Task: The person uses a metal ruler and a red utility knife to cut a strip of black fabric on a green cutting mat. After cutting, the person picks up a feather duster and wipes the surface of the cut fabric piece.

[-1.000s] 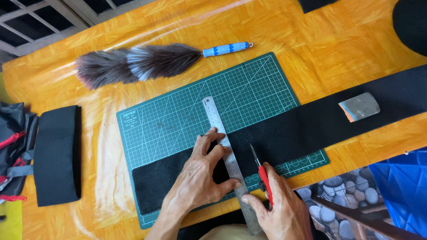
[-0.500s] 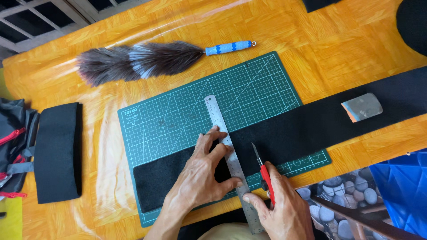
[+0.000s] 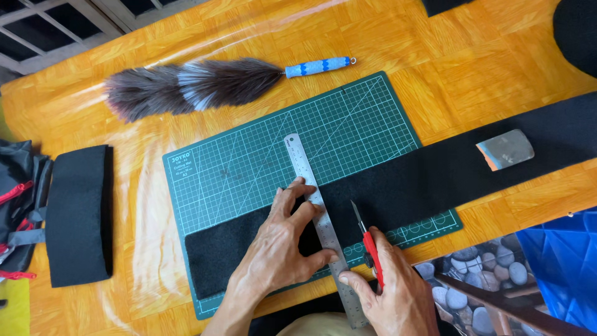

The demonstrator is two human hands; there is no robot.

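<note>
**Ruler pinned on black felt, knife at its edge**

The left hand (image 3: 283, 246) lies flat, fingers spread, on a long strip of black felt-like fabric (image 3: 410, 183) and presses the side of a slim steel ruler (image 3: 322, 224) that runs across the strip at a slight slant. Its thumb reaches under toward the ruler's lower part; the hand is splayed open and pressing, not closed around anything.

The right hand (image 3: 395, 295) is closed around a red-handled utility knife (image 3: 367, 246), whose narrow blade points up and away, its tip resting on the fabric just to the right of the ruler. The thumb of this hand touches the ruler's lower end (near the table edge).

The fabric strip lies across the lower part of a green gridded cutting mat (image 3: 261, 162) and runs off it to the right over the orange wood-patterned tabletop (image 3: 472, 56). On that right stretch sits a small grey block with an orange edge (image 3: 505, 149).

Beyond the mat lies a fluffy grey duster with a blue and white handle (image 3: 205, 84). At the left, well apart from the hands, is a folded piece of black padded fabric (image 3: 78, 214), and beside it a dark bag with red straps (image 3: 18, 205).
</note>
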